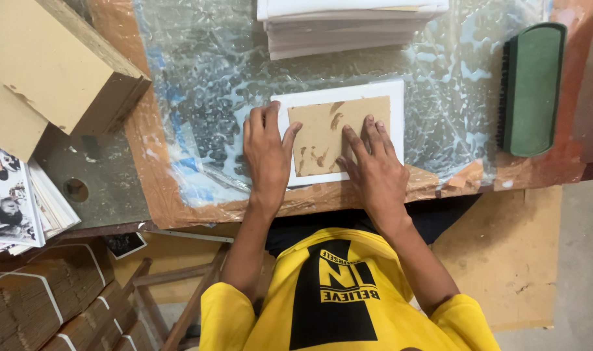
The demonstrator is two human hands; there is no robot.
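I press the brown board [329, 133] onto the white sheet [397, 97], both hands' fingers [374, 136] spread flat; next, fold edges.

table: wooden worktop [147, 169] under crinkled clear plastic sheet [205, 71]
floor: grey concrete [585, 260]
below: wooden frame [179, 292]

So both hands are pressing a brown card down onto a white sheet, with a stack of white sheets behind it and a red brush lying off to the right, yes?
Nearly. The brush to the right is green, not red, as the head view shows. The rest holds: the left hand and right hand press flat on the brown card, which lies on the white sheet, and the stack of white sheets sits behind it.
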